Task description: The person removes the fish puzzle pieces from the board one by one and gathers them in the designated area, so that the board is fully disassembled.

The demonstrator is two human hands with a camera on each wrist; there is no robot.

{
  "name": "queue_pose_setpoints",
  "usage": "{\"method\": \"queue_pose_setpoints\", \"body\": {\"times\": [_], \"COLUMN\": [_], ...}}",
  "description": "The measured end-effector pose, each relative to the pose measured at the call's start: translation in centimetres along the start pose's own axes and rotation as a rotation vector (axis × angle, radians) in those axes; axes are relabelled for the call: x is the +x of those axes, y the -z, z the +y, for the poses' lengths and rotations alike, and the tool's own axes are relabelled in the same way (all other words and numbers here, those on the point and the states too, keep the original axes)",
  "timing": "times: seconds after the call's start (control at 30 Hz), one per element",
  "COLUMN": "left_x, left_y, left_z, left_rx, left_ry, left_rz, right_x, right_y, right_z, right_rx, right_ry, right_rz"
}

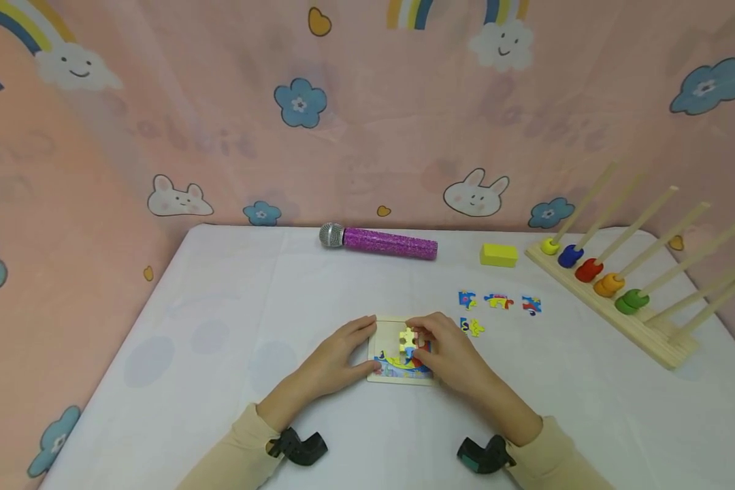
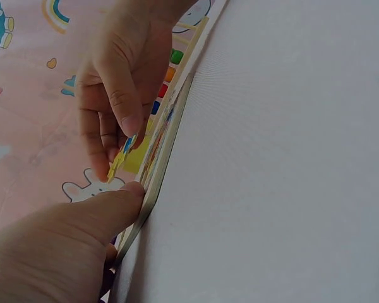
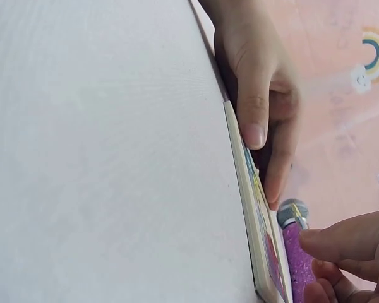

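Observation:
In the head view a small wooden puzzle tray lies on the table, its lower part filled with blue, yellow and red picture pieces. My left hand holds the tray by its left side, thumb at the lower left and fingers along the edge. My right hand pinches a yellow and blue jigsaw piece between thumb and fingers, over the tray. The left wrist view shows this piece tilted and raised above the tray surface. Part of the tray's right side is hidden behind the right hand.
Several loose jigsaw pieces lie right of the tray. Behind them sits a yellow block. A purple glitter microphone lies at the back. At the right stands a wooden peg rack with coloured beads and tall rods.

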State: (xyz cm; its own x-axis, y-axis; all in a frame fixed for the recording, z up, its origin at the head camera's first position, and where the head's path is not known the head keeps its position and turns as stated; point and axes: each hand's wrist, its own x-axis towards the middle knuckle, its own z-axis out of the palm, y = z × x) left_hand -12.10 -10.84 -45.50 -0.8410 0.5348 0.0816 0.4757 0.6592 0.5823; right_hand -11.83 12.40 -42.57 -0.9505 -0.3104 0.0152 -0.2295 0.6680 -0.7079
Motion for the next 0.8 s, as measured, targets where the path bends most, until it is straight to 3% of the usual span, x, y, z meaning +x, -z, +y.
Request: {"method": "queue_pose_setpoints", "body": {"times": [0.43,0.8], "left_x": [-0.1,0.0], "left_y": [-0.1,-0.2], "left_z": [-0.1,-0.3], "left_rx": [0.008,0.024], "left_ry": [-0.009,-0.020], "left_rz": [0.006,0.011], "right_x": [-1.0,-2.4], "right_y": [4.2,8.1], "right_z": [3.9,8.0], "right_rx": [-0.037,-0.127], "right_ry": [-0.076,-0.020], "right_rz": [0.018,0.068]}}
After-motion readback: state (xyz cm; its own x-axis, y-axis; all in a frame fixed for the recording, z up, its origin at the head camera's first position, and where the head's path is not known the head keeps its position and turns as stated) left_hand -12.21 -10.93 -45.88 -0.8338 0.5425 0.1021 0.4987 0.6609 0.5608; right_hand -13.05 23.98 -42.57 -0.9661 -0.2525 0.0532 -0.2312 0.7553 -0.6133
